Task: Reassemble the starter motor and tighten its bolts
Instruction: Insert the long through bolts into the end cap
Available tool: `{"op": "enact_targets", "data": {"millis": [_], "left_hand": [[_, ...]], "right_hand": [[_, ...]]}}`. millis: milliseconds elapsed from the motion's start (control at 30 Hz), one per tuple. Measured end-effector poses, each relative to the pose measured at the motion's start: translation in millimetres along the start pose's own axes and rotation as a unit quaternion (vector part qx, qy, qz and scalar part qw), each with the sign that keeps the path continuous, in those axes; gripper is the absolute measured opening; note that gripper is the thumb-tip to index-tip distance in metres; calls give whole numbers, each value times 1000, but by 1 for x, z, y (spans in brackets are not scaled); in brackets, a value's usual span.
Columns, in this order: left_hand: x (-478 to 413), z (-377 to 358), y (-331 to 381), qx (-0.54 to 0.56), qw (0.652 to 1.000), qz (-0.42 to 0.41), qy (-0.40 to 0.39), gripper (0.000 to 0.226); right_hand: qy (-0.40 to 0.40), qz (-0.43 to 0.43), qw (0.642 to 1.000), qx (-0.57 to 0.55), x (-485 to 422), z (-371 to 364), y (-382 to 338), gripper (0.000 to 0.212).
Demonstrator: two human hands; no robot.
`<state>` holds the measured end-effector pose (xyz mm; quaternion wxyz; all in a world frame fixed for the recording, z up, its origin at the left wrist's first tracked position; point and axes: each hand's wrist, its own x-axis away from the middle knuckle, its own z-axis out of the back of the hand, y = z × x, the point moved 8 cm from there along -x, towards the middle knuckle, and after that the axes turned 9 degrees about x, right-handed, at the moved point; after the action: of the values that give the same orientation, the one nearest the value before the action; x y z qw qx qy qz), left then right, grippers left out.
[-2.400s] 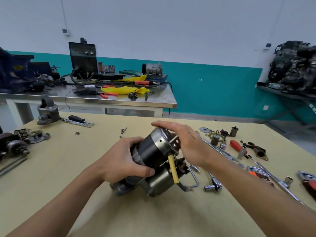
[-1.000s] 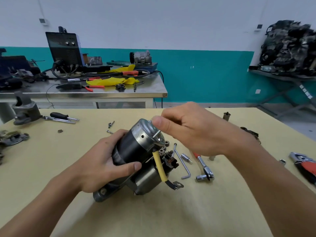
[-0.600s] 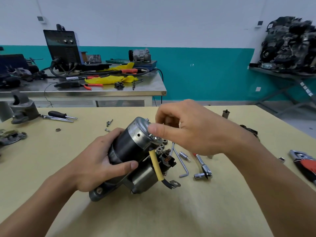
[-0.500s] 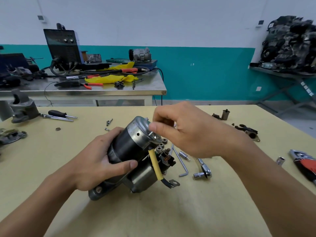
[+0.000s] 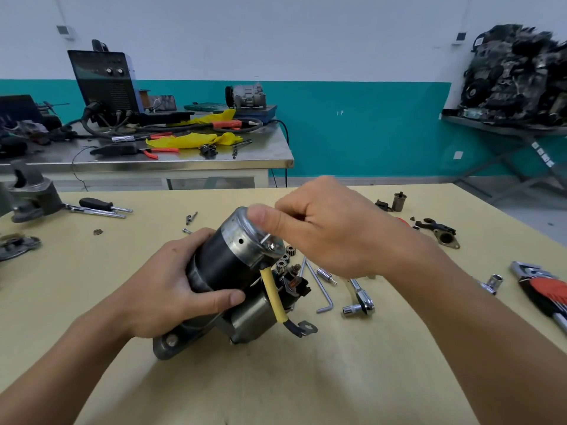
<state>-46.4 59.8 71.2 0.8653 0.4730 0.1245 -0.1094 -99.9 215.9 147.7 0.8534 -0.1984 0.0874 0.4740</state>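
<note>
The starter motor lies tilted on the yellow table, its silver end cap raised toward me. My left hand grips the black body from the left, thumb across the front. My right hand hovers at the end cap, thumb and fingers pinching a thin long bolt that sticks out of the cap's rim. A yellow-sleeved cable runs down from the cap past the solenoid to a metal lug. The bolt's head is hidden under my fingers.
Right of the motor lie small gears, an Allen key, a ratchet, a socket and a red-handled tool. A screwdriver and a metal housing sit far left. A cluttered steel bench stands behind.
My right hand left its flat hold over the end cap and now pinches a bolt at the cap's rim. The motor is tilted up more; my left hand keeps its grip.
</note>
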Motion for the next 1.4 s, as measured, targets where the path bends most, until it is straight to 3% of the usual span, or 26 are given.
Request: {"op": "enact_targets", "data": {"millis": [133, 300, 467, 600, 667, 767, 967, 1033, 1133, 1200, 1300, 1400], "left_hand": [[-1, -1, 1, 3, 1000, 1, 0, 69], [0, -1, 4, 0, 1000, -3, -1, 66], [-1, -1, 3, -1, 1000, -8, 0, 65], [-1, 0, 4, -8, 1000, -13, -5, 64], [0, -1, 5, -5, 1000, -19, -6, 63], [0, 0, 6, -1, 1000, -29, -1, 64], [0, -3, 8, 12, 999, -39, -21, 64], [0, -3, 8, 9, 999, -45, -21, 62], [0, -1, 9, 8, 998, -57, -16, 60], [0, -1, 11, 14, 998, -65, -19, 62], [1, -2, 12, 26, 997, -70, -29, 67], [-1, -2, 10, 28, 997, -66, -43, 68]], "right_hand": [[-35, 33, 999, -3, 5, -2, -5, 27], [12, 0, 999, -34, 0, 2, 0, 65], [-27, 37, 999, -3, 4, -1, -4, 30], [1, 18, 1000, -22, 0, 0, -3, 65], [-7, 28, 999, -16, 2, 2, -5, 59], [-39, 55, 998, -7, 8, -1, -10, 24], [-41, 97, 992, 71, 7, -4, -25, 44], [-16, 69, 998, 2, 6, 3, -18, 57], [133, -43, 975, -173, -3, 34, 37, 69], [187, -145, 965, -113, -7, 32, 84, 68], [40, -275, 960, 27, -14, -28, 135, 32], [-87, -293, 947, 100, -31, -75, 151, 23]]}}
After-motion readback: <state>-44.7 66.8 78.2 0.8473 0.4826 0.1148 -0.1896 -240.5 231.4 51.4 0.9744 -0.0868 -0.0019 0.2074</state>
